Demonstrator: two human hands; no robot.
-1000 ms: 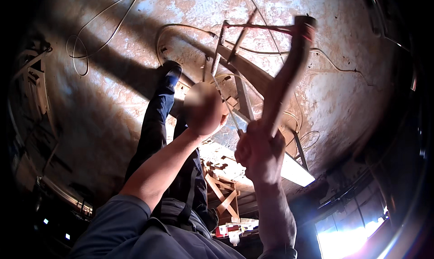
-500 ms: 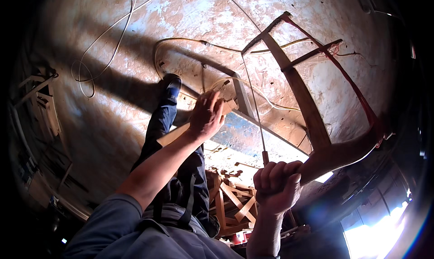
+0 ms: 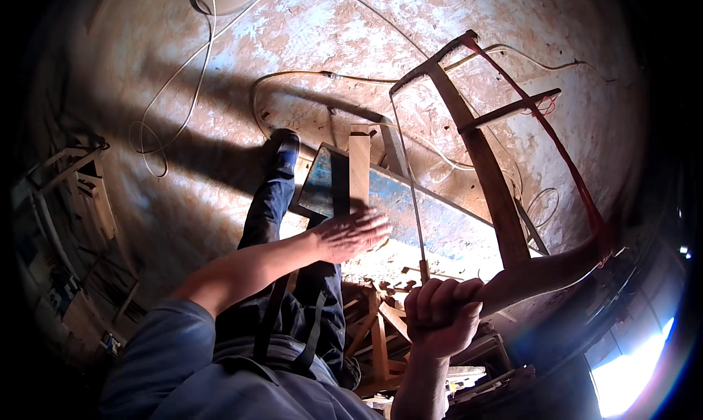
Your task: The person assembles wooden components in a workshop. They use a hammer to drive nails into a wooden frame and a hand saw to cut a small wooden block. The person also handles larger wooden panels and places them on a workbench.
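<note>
My right hand (image 3: 443,314) is wrapped round the lower end of a wooden bow saw (image 3: 487,175). The saw stands up to the right, with a thin blade on its left side, a wooden bar in the middle and a red twisted cord on the right. A squared length of wood (image 3: 359,167) lies lengthwise on a narrow bench with worn blue paint (image 3: 395,200). Over its near end is my left hand (image 3: 353,235), fingers stretched out flat; whether it presses on the wood I cannot tell. The saw blade is to the right of the wood, apart from it.
My outstretched leg (image 3: 274,175) lies left of the bench. Cables (image 3: 198,76) loop across the stained floor. Wood offcuts (image 3: 377,339) are piled below the bench. A wooden frame (image 3: 80,175) stands at the far left, and bright light (image 3: 630,372) enters at lower right.
My left hand has let go of the wood's far part and moved nearer, opening flat. The wood has turned from slanting to nearly straight ahead. The saw remains in my right hand, shifted only slightly.
</note>
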